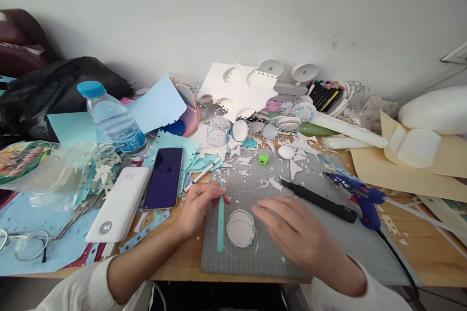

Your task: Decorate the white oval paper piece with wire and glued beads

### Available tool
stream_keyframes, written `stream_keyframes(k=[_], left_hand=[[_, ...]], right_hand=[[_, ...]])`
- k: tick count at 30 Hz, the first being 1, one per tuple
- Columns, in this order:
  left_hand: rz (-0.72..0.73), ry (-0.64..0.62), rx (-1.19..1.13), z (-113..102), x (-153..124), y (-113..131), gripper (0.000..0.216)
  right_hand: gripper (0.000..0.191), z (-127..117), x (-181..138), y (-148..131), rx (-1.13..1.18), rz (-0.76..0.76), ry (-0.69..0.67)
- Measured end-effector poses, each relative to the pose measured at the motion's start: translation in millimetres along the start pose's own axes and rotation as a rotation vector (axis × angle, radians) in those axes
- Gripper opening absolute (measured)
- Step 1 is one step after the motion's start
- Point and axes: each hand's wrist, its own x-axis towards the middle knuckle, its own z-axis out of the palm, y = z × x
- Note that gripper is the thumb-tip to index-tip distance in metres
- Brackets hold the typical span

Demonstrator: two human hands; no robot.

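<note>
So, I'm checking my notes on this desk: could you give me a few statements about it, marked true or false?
1. The left hand holds a teal strip. True.
2. The right hand grips the black knife. False: the knife lies apart from that hand.
3. The round white piece lies on the gray mat, right of the strip. True.
4. The bottle has a red cap. False: its cap is blue.
5. The phone lies beside the white power bank. True.
</note>
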Motion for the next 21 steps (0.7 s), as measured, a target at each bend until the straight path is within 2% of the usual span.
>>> stream_keyframes(k=[3, 6, 10, 14, 17, 21], left_hand=[[-0.009, 0.031, -0.042, -0.7, 1.8, -2.4, 0.036], [-0.013, 0.027, -0.061, -1.9, 3.9, -5.0, 0.040], [-0.032, -0.030, -0.033, -1.4, 4.7, -5.0, 0.043], [-0.056, -0.125, 0.025, 1.8, 3.9, 1.0, 0.045], [-0.003, -0.152, 0.195, 1.7, 4.7, 5.8, 0.040], [0.136, -0.195, 0.539, -2.2, 8.0, 9.0, 0.032]], right_hand=[[0.025, 22.4, 40.1, 3.4, 0.035, -0.176, 0.033], [0.018, 39.5, 60.6, 7.5, 0.017, -0.279, 0.108], [0.017, 48.3, 61.0, 11.4, 0.039, -0.296, 0.230], [0.018, 50.6, 42.5, 17.9, 0.138, -0.238, 0.239], [0.026, 54.8, 25.0, 26.8, 0.243, -0.097, 0.294], [0.026, 59.3, 8.7, 38.1, 0.461, 0.334, 0.507]])
